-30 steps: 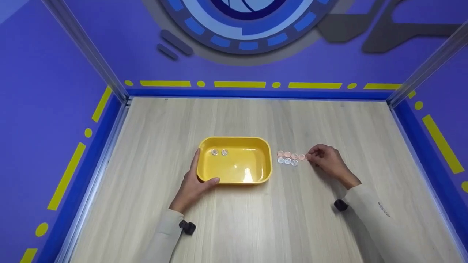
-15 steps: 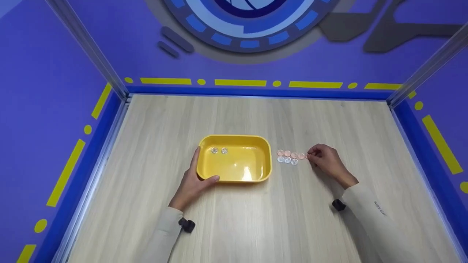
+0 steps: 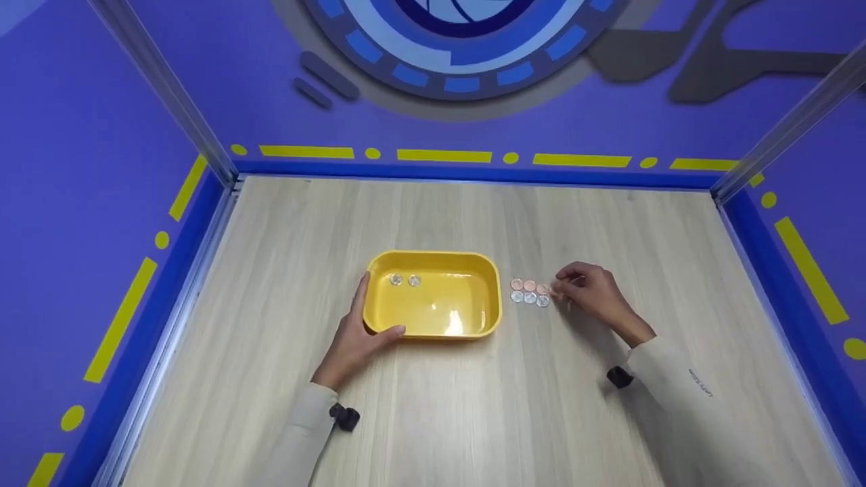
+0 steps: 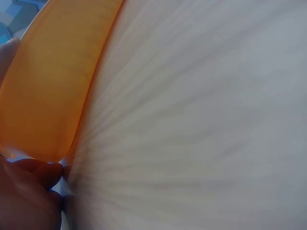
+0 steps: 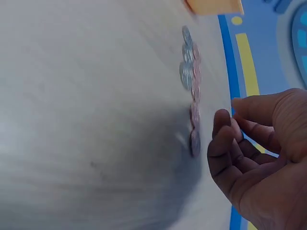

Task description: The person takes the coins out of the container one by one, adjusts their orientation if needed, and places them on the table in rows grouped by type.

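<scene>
A yellow rectangular tray point(image 3: 433, 318) lies on the table with two silver coins point(image 3: 405, 280) near its back left corner. My left hand point(image 3: 355, 341) holds its left end, fingers along the side and thumb on the front rim; the left wrist view shows the tray wall point(image 4: 53, 86) beside my fingers. Right of the tray, a row of several copper coins point(image 3: 530, 286) lies above a row of three silver coins point(image 3: 530, 298). My right hand point(image 3: 599, 294) hovers over the copper row's right end, fingers loosely bent. In the right wrist view the copper coins point(image 5: 194, 115) rest below the fingertips.
The wooden table point(image 3: 433, 419) is bounded by a purple back wall point(image 3: 433, 135) with yellow marks and by side walls. Black wrist devices point(image 3: 346, 417) sit at both light sleeves point(image 3: 294, 433).
My right hand has lifted from the last copper coin and shifted slightly left, covering more of the row in the head view. The left hand keeps its hold on the tray.
</scene>
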The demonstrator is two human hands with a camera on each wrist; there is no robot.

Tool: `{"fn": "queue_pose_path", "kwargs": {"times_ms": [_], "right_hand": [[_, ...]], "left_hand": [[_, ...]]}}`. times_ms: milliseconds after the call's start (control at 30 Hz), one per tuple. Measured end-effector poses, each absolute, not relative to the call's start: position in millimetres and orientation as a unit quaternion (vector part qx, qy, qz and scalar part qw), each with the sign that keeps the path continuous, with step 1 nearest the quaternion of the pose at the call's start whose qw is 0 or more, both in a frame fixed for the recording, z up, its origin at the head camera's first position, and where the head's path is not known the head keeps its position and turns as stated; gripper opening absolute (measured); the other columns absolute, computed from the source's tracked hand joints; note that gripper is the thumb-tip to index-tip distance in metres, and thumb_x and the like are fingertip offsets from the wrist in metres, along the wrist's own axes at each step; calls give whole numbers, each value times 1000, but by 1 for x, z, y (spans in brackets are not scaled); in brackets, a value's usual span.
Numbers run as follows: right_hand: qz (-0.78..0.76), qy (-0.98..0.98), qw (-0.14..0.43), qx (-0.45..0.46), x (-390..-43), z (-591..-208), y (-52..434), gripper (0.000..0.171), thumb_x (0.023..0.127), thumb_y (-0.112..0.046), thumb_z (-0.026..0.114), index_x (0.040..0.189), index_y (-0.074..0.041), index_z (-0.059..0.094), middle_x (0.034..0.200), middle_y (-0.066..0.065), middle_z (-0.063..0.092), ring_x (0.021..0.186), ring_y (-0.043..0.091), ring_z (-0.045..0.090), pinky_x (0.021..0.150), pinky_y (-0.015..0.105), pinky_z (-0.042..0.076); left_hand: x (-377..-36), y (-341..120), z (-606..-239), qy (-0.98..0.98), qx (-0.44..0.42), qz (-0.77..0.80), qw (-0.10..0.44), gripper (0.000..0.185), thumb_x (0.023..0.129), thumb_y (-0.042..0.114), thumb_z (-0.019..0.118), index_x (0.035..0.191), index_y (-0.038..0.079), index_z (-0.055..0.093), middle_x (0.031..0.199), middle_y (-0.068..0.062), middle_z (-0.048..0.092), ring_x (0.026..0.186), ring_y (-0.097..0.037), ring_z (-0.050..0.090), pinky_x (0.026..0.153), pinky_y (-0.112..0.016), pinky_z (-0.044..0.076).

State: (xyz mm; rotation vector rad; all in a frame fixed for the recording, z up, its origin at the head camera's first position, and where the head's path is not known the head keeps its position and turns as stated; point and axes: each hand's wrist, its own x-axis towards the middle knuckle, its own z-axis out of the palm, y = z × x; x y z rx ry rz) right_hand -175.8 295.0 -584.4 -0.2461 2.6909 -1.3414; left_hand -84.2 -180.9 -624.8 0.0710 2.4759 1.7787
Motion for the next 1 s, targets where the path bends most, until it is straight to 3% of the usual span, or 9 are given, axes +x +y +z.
{"fn": "queue_pose_path", "kwargs": {"times_ms": [433, 833, 1000], "right_hand": [[-442, 882, 65, -152, -184, -561, 240, 12, 101, -3, 77, 110, 5, 77, 98, 12, 76, 82, 19, 67, 69, 21, 54], [-448, 861, 102, -218, -199, -539, 189, 10, 103, -1, 74, 110, 5, 78, 97, 13, 78, 79, 28, 73, 66, 24, 58], [-432, 862, 113, -238, -204, -534, 171, 13, 104, -3, 74, 113, 6, 78, 99, 11, 78, 80, 24, 72, 69, 26, 59]], "left_hand": [[-85, -182, -626, 809, 27, 586, 45, 127, 89, 45, 93, 180, 30, 5, 168, -7, 50, 142, -23, 57, 124, -51, 37], [-83, -182, -626, 809, 19, 586, 43, 124, 88, 44, 94, 179, 36, 9, 169, -10, 48, 146, -26, 54, 127, -53, 32], [-84, -180, -626, 811, 20, 583, 44, 125, 88, 45, 94, 179, 35, 9, 170, -11, 48, 146, -27, 55, 126, -54, 33]]}}
